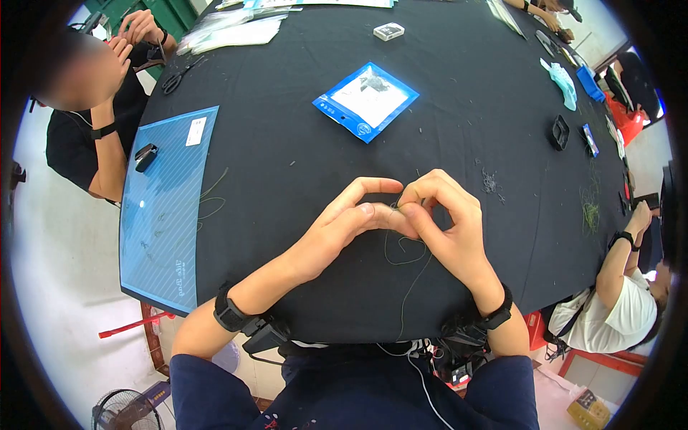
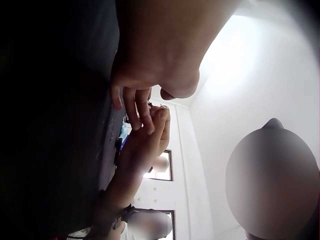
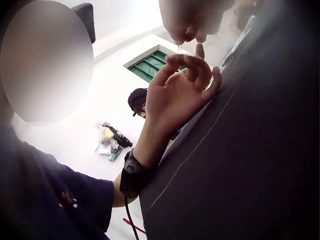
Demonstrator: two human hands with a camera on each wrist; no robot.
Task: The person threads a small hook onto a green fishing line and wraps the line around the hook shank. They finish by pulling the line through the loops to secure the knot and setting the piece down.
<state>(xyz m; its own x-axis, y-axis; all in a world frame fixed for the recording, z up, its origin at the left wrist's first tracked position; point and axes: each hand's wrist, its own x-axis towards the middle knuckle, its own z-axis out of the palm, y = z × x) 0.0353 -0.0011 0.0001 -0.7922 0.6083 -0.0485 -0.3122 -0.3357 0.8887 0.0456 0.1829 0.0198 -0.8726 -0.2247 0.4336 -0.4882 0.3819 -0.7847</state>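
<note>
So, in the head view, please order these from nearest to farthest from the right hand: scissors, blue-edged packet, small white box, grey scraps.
1. Grey scraps: just right of the right hand.
2. Blue-edged packet: ahead, to the left.
3. Small white box: beyond the packet.
4. Scissors: far to the left.

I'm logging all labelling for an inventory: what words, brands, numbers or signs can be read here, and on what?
No text reads with certainty.
Blue-and-white packet: emblem and small print, too small.
Blue sheet: white lettering near its lower end, too blurred.
White label on that sheet: marks too small.
Small white box: dark markings, too small.
Dark shirt: red marks, unreadable.
Yellow box: print too blurred.
</note>
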